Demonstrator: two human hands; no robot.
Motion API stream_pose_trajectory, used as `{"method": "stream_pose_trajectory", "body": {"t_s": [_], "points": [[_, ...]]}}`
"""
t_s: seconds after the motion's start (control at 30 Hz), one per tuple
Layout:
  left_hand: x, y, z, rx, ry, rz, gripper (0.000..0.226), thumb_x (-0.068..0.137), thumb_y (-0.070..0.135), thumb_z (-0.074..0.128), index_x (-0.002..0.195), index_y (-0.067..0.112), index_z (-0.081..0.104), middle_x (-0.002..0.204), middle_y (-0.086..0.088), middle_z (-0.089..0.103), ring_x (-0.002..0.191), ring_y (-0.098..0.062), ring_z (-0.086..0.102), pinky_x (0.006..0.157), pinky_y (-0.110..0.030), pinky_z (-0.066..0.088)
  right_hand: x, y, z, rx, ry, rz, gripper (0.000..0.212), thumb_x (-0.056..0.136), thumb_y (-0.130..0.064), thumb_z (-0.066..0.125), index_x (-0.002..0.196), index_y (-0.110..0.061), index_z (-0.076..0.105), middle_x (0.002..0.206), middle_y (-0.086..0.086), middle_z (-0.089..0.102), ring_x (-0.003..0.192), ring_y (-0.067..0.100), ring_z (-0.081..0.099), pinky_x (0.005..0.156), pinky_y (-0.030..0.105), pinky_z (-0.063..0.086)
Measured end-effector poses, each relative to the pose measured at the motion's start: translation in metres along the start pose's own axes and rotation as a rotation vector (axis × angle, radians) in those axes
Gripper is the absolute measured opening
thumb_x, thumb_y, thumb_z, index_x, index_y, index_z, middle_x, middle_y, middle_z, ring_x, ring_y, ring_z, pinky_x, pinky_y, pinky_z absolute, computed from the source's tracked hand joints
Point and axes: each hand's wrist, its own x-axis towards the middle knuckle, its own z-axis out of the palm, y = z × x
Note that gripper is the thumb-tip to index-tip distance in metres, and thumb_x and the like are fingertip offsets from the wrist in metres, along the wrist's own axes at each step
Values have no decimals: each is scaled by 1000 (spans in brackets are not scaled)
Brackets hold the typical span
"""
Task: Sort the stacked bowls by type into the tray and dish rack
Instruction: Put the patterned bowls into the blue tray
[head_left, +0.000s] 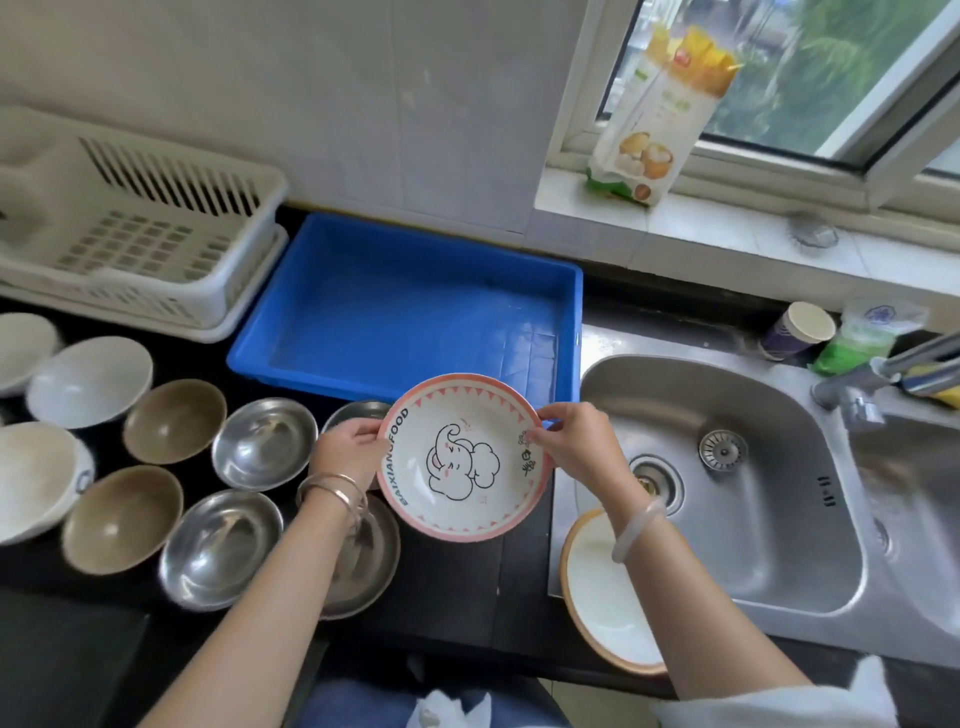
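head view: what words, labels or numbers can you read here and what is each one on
"BAIXIAN" then "FOOD": blue letters inside the elephant bowl, on its left side; the thumb of the left hand hides one letter between them.
Black characters inside the bowl next to the right hand: too small to read.
Print on the tall packet: blurred, unreadable.
Print on the paper cup: unreadable.

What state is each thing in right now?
Pink-rimmed ceramic bowl with elephant drawing: held above the counter.
Left hand: grips its left rim.
Right hand: pinches its right rim.
Blue plastic tray: no bowls inside.
White plastic dish rack: no bowls visible.
Round steel bowls: upright on counter.
Orange-rimmed white bowl: upright at sink edge.
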Motion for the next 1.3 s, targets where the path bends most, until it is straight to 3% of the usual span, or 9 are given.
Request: {"method": "stream_pose_trajectory", "body": {"t_s": [0.13, 0.27, 0.4, 0.57, 0.83, 0.97, 1.1, 1.2, 1.3], "points": [[22, 26, -17, -192, 18, 28, 13, 81, 17, 65, 94, 13, 65, 97, -13, 69, 87, -29, 65, 87, -43, 54, 22, -31, -1, 160, 41, 38, 15, 76, -11, 66, 85, -19, 73, 74, 3, 73, 66, 22, 72, 72, 42, 60], [50, 46, -29, -313, -75, -21, 13, 86, 13, 58, 100, 15, 59, 90, -9, 62, 72, -22, 59, 53, -32, 58, 49, -61, 7, 204, 109, 73, 17, 78, -14, 66, 74, -31, 64, 67, -1, 73, 58, 16, 72, 72, 42, 60], [90, 59, -39, -363, -60, -39, 20, 87, 3, 54, 105, 10, 58, 89, -9, 60, 68, -22, 59, 44, -25, 55, 79, -90, 27, 284, 142, 102, 17, 79, -13, 64, 80, -29, 67, 64, -5, 69, 54, 11, 69, 67, 41, 61], [150, 69, -49, -327, 3, 11, 24, 87, 2, 50, 103, 12, 63, 95, -9, 61, 79, -25, 59, 48, -22, 54, 123, -117, 63, 394, 113, 157, 25, 84, -8, 60, 108, -7, 67, 74, 4, 67, 54, 12, 65, 59, 30, 60], [214, 52, -61, -307, -16, -88, 33, 90, 6, 42, 113, 20, 61, 100, -8, 62, 77, -19, 59, 53, -32, 54, 163, -128, 120, 402, 51, 226, 26, 87, -6, 55, 109, -7, 67, 63, 4, 62, 54, 18, 60, 61, 34, 60], [228, 45, -65, -234, 10, -76, 34, 89, 9, 42, 112, 21, 64, 105, -11, 66, 96, -30, 61, 88, -48, 53, 167, -128, 137, 480, 43, 265, 27, 87, -7, 55, 112, -7, 65, 73, 6, 66, 64, 24, 66, 59, 32, 59], [233, 41, -66, -281, -15, -50, 34, 89, 4, 41, 96, 27, 64, 95, -6, 62, 92, -25, 56, 84, -43, 50, 165, -128, 143, 652, 22, 310, 28, 88, -5, 56, 115, -7, 62, 86, 11, 68, 65, 25, 71, 62, 32, 61], [232, 36, -69, -414, -113, -165, 39, 89, -2, 40, 114, 23, 57, 107, -6, 57, 100, -27, 54, 72, -42, 51, 158, -127, 143, 817, -58, 351, 26, 92, -10, 53, 118, -14, 58, 86, 8, 68, 54, 17, 69, 53, 24, 58], [230, 30, -69, -534, -232, -317, 51, 89, -10, 39, 131, 19, 44, 122, -9, 49, 117, -34, 48, 81, -50, 48, 151, -126, 147, 921, -194, 361, 26, 97, -19, 47, 120, -19, 60, 91, 4, 66, 62, 19, 70, 61, 24, 59]]}}
